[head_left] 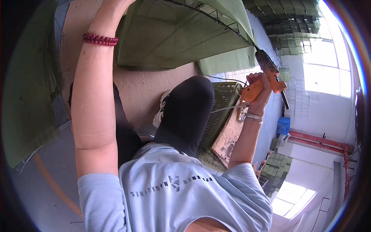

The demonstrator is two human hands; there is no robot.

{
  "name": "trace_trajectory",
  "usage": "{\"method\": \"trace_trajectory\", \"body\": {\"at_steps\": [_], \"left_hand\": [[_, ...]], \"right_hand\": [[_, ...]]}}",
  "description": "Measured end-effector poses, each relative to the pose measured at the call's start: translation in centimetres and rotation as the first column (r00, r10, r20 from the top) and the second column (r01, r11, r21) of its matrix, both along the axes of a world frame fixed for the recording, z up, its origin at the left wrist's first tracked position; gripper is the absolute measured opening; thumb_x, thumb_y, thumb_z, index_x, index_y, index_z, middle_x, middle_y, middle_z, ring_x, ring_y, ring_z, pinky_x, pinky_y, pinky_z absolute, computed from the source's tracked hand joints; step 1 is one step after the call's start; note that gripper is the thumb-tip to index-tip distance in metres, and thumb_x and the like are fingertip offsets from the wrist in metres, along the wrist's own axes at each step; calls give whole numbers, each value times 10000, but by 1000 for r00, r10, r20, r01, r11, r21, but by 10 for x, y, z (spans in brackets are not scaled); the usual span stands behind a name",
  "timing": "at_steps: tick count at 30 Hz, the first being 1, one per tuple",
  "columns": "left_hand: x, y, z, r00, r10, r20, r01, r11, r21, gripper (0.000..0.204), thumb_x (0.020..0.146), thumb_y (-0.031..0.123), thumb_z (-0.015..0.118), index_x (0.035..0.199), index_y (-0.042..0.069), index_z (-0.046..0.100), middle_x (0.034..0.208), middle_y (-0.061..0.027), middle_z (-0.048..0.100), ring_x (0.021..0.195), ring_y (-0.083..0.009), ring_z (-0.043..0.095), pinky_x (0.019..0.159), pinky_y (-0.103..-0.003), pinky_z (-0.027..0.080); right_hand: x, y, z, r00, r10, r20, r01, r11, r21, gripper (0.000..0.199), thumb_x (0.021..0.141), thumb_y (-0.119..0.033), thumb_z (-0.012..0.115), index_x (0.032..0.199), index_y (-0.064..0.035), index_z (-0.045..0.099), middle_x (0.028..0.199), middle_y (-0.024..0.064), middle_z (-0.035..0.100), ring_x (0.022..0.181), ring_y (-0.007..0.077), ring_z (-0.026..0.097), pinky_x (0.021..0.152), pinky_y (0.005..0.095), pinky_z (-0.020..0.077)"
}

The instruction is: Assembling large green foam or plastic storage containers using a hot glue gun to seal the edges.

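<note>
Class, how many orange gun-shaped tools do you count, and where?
1: the orange gun-shaped tool in the right hand, beside the green fabric. Others may be hidden behind the fabric.

A pale blue T-shirt (162, 205) (dark print (174, 183) on its chest) tops black trousers (189, 112), with dark-red wrist beads (99, 40).

Dark lettering (150, 188) on light-blue T-shirt (166, 208)

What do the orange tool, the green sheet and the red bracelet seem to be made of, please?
Orange tool: probably smooth hard plastic, judging by its moulded body.
Green sheet: likely thin matte fabric; faint lines show through.
Red bracelet: glossy round beads, perhaps wood or plastic.
</note>
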State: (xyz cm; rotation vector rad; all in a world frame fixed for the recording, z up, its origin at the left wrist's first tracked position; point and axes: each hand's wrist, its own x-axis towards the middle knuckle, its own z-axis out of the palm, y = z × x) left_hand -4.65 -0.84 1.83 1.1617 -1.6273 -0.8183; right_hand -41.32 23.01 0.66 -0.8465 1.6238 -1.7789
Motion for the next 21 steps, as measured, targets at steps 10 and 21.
{"method": "trace_trajectory", "body": {"at_steps": [10,21], "left_hand": [[8,1,-1,1000,14,1,-13,983,-185,202,778,140,613,744,-46,684,623,-132,646,525,-160,565,525,-313,425],[7,-8,-7,1000,14,22,-9,976,-220,191,768,133,616,759,-44,688,648,-140,658,551,-174,588,546,-311,441]], "right_hand": [[-1,-6,-1,999,41,24,-41,999,-8,128,894,-173,548,896,-45,553,785,82,598,766,232,621,758,385,537],[4,-4,1,999,26,21,-26,1000,6,131,891,-179,546,898,-48,545,781,73,585,739,230,602,758,381,515]]}}
